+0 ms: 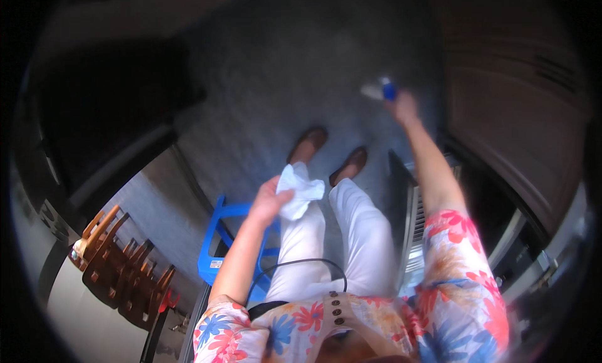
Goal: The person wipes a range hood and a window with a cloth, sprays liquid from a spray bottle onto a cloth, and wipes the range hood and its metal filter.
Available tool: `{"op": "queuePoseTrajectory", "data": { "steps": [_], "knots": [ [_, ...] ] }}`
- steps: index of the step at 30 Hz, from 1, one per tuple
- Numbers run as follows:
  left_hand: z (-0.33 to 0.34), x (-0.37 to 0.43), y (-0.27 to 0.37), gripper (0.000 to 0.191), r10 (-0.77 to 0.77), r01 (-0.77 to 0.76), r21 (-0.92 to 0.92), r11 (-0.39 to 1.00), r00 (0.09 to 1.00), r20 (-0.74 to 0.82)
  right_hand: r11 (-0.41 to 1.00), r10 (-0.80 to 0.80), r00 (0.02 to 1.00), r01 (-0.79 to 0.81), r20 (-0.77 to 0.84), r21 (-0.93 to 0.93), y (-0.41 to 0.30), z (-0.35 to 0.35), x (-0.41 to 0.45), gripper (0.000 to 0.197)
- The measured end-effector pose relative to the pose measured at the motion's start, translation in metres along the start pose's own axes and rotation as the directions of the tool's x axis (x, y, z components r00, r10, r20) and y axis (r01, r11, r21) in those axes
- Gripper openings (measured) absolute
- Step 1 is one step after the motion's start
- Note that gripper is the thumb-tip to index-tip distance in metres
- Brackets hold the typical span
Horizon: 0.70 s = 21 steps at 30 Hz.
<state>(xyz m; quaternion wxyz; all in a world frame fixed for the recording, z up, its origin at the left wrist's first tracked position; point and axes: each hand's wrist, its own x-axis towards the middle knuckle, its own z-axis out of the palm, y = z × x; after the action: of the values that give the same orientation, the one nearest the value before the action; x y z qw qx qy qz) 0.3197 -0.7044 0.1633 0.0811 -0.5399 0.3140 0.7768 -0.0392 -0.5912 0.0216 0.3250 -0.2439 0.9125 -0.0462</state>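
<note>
My left hand (pixel 271 199) is closed on a crumpled white cloth (pixel 301 191), held above my left leg. Out to the right, at the end of my stretched arm, my right hand (pixel 403 106) grips a spray bottle (pixel 389 90) with a blue part. A pale blurred shape lies at the bottle's left side; what it is I cannot tell. Below both hands are my white trousers and brown shoes on the grey floor (pixel 263 95).
A blue plastic stool (pixel 211 250) stands beside my left leg. Wooden-handled utensils fill a brown rack (pixel 113 273) at the lower left. An open dark door (pixel 400 193) with a slatted panel is near my right leg. Brown cabinet fronts (pixel 512 109) line the right.
</note>
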Motion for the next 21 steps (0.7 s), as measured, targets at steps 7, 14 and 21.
{"op": "queuePoseTrajectory", "data": {
  "steps": [7,14,21],
  "knots": [
    [0.084,-0.024,0.077,0.032,0.411,-0.341,0.653,0.676,0.91,0.049,0.916,-0.247,0.94,0.306,-0.236,0.258,-0.023,-0.144,-0.139,0.034],
    [0.227,-0.107,0.164,0.061,0.681,-0.766,0.635,-0.097,0.414,0.604,0.77,-0.312,0.853,0.484,-0.418,0.415,-0.061,-0.331,-0.286,0.033],
    [0.318,-0.196,0.231,0.034,0.717,-0.886,0.379,-0.266,0.082,0.693,0.572,-0.459,0.572,0.776,-0.68,0.266,-0.061,-0.446,-0.356,0.039]
  ]
}}
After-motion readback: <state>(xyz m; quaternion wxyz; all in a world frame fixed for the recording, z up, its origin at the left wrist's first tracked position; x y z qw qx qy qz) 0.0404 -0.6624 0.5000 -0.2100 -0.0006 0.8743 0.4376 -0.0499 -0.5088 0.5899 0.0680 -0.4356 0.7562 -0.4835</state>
